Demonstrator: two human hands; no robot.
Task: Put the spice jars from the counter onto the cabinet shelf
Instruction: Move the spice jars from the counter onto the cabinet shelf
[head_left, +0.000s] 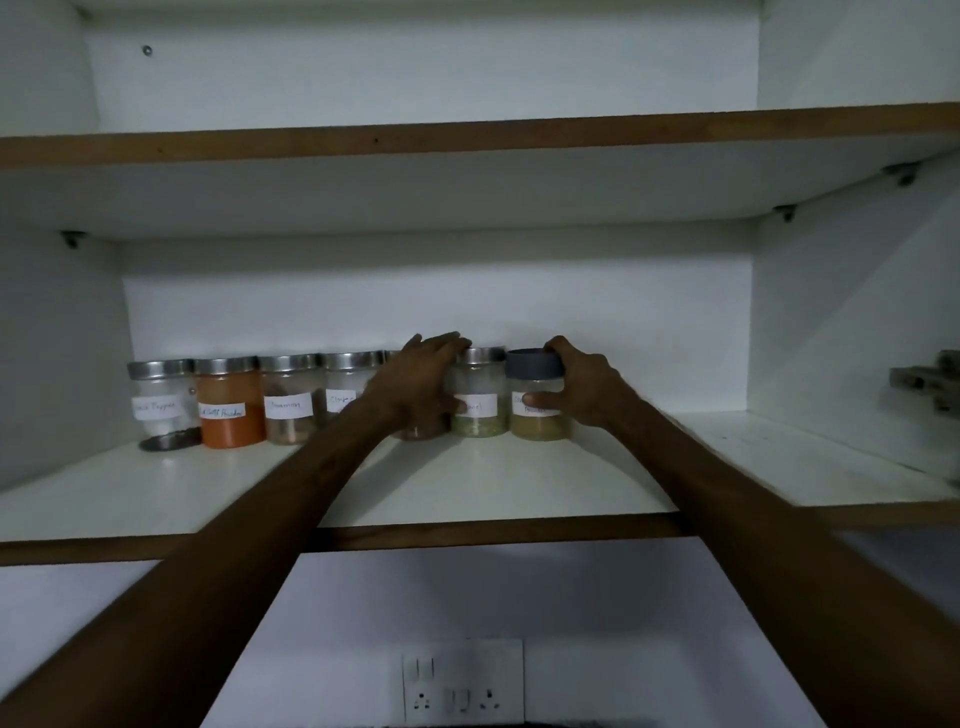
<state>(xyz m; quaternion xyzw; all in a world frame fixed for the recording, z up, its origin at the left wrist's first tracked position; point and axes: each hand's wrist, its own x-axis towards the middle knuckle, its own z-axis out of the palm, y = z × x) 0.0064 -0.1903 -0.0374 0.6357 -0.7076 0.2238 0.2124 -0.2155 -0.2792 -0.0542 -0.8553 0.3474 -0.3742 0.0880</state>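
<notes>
A row of labelled glass spice jars stands at the back of the white cabinet shelf (467, 483). From the left: a clear jar (156, 397), an orange powder jar (228, 402), a brown spice jar (291, 400) and a pale jar (345, 387), all with steel lids. My left hand (415, 384) is wrapped around a jar that it mostly hides. To its right is a green-filled jar (478, 395). My right hand (576, 387) grips a grey-lidded jar (537, 400) of tan powder standing at the row's right end.
A loose steel lid (169, 441) lies on the shelf in front of the clear jar. An upper shelf (467, 140) hangs above. A door hinge (930, 382) sticks out at the right wall. A wall socket panel (462, 680) sits below the cabinet.
</notes>
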